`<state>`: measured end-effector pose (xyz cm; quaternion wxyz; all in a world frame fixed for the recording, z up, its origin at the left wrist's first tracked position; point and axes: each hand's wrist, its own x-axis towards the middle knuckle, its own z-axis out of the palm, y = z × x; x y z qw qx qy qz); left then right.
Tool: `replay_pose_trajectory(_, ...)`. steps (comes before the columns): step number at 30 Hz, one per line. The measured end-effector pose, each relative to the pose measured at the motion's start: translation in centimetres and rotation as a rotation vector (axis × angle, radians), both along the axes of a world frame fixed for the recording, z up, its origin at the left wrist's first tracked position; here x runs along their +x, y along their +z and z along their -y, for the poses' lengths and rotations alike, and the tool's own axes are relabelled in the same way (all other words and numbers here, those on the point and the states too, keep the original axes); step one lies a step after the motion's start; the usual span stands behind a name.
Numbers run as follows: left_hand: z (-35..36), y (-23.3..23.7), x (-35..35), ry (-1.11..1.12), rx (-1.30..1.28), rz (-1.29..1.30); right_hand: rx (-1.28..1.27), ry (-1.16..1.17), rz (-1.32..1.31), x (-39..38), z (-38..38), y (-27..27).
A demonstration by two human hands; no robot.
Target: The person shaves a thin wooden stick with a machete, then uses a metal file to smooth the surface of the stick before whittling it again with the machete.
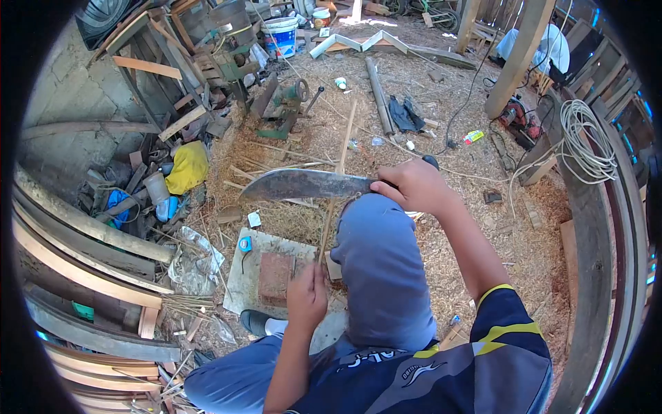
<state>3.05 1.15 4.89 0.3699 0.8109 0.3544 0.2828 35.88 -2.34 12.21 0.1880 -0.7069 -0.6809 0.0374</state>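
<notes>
Gripped machete (303,184) handle in closed right hand (414,186). Pinched thin stick (345,141) in left hand (307,295). Could not read shirt lettering (376,357).

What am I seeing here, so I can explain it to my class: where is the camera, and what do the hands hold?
This is one picture from a camera worn on a person's head, looking down at their own hands. The person sits with a knee raised. The right hand grips the handle of a big knife, blade pointing left. The left hand pinches a thin stick that runs up across the blade. Shavings cover the ground. By the left hand a brick lies on a flat slab; farther off are a yellow cloth, a white bucket and a cable coil.
</notes>
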Motion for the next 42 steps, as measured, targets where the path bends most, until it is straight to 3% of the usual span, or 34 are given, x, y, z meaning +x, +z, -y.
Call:
replay_pose_trajectory(2,1.4,-2.1,-2.7,0.000,-0.023,-0.032,-0.016,-0.012,-0.017,0.5,0.2,-0.3)
replay_pose_trajectory(6,3.1,-1.4,-3.1,0.051,-0.106,-0.021,-0.024,-0.018,-0.031,0.4,0.1,-0.6)
replay_pose_trajectory(13,-3.3,3.4,5.4,0.025,0.025,0.085,-0.012,0.015,0.043,-0.8,-0.8,0.3)
replay_pose_trajectory(17,-4.2,3.6,6.5,0.045,0.121,0.145,0.002,0.013,0.039,-0.8,-0.7,0.2)
replay_pose_trajectory(23,-1.3,0.7,2.2,0.033,0.054,0.081,-0.005,-0.004,0.033,-0.4,-0.2,0.4)
replay_pose_trajectory(29,0.6,-1.0,-1.3,0.075,0.149,0.026,-0.020,-0.017,0.009,0.0,-0.1,0.2)
replay_pose_trajectory(32,1.3,-0.4,-2.6,0.055,0.028,-0.087,0.001,-0.022,-0.009,0.3,-0.1,-0.5)
replay_pose_trajectory(35,0.6,-1.0,-0.7,0.078,0.036,0.060,-0.017,-0.021,-0.015,-0.3,-0.2,-0.4)
replay_pose_trajectory(42,-2.8,3.7,5.3,0.052,-0.014,0.140,-0.017,0.008,0.036,-1.2,-0.7,0.6)
